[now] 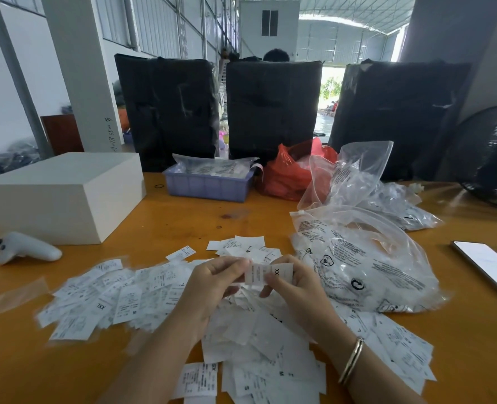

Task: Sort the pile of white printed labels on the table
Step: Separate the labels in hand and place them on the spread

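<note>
Large shed-like hall — corrugated metal walls (159, 27), arched translucent roof (346, 13) letting in daylight. White column (78, 68) at left, grey pillar (457, 39) at right. Orange wooden table (183, 217) in foreground. Three black wrapped bales (270, 109) stand behind it (one head just visible over middle one). Small white cabin with dark window (269, 23) far back. Bright doorway (328, 94) — greenery outside. Black fan (491, 158) at right edge.
</note>
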{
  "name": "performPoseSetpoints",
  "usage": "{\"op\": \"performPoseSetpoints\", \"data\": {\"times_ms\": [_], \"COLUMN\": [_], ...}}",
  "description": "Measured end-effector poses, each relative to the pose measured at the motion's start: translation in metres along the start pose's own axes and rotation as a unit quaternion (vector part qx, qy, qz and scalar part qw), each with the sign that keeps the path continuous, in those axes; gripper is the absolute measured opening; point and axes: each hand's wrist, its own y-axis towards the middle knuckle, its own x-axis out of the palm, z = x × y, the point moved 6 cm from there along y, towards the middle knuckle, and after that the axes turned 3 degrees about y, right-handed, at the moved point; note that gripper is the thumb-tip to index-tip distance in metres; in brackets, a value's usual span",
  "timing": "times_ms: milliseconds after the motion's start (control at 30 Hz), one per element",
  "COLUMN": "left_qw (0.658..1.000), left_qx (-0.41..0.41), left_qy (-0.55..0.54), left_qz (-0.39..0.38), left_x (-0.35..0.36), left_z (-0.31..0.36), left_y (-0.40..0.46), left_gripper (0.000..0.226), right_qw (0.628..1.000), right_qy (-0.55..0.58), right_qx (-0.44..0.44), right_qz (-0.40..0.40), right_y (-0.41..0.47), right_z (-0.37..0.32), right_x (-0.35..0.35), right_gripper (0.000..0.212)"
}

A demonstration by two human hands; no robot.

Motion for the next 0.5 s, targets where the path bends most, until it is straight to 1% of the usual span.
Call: {"op": "performPoseSetpoints", "data": {"times_ms": [67, 133, 200, 233, 267, 333, 367, 400, 500], "left_qw": [1.0, 0.998, 0.994, 0.994, 0.995, 0.999, 1.0, 1.0, 0.998], "left_qx": [0.001, 0.02, 0.034, 0.037, 0.038, 0.023, 0.01, 0.0, 0.01], "left_qy": [0.013, 0.06, 0.099, 0.103, 0.093, 0.045, 0.024, 0.019, 0.066], "left_qz": [-0.001, -0.015, -0.029, -0.023, -0.011, 0.01, 0.01, 0.004, -0.018], "left_x": [0.001, 0.004, 0.008, 0.008, 0.007, 0.003, 0.002, 0.003, 0.008], "left_z": [-0.002, -0.001, 0.0, 0.0, 0.001, -0.001, -0.003, -0.004, -0.005], "left_y": [0.0, -0.001, -0.002, -0.001, 0.0, 0.002, 0.002, 0.001, 0.0], "left_gripper": [0.013, 0.008, 0.016, 0.019, 0.017, 0.01, 0.008, 0.006, 0.004], "right_qw": [1.0, 1.0, 0.999, 0.999, 0.999, 0.996, 0.995, 0.995, 0.994], "right_qy": [-0.025, -0.005, 0.027, 0.036, 0.045, 0.061, 0.055, 0.035, -0.028], "right_qx": [0.003, 0.002, -0.003, -0.004, -0.006, -0.012, -0.016, -0.023, -0.045], "right_qz": [-0.007, -0.015, -0.017, -0.008, 0.011, 0.061, 0.082, 0.096, 0.094], "right_y": [0.0, 0.0, 0.0, 0.0, 0.0, 0.0, 0.001, 0.001, 0.002], "right_z": [0.001, 0.0, -0.001, -0.001, -0.001, 0.0, 0.0, 0.0, -0.005], "right_x": [0.001, 0.004, 0.008, 0.008, 0.007, -0.002, -0.006, -0.009, -0.006], "right_gripper": [0.009, 0.007, 0.007, 0.009, 0.011, 0.004, 0.003, 0.009, 0.016]}}
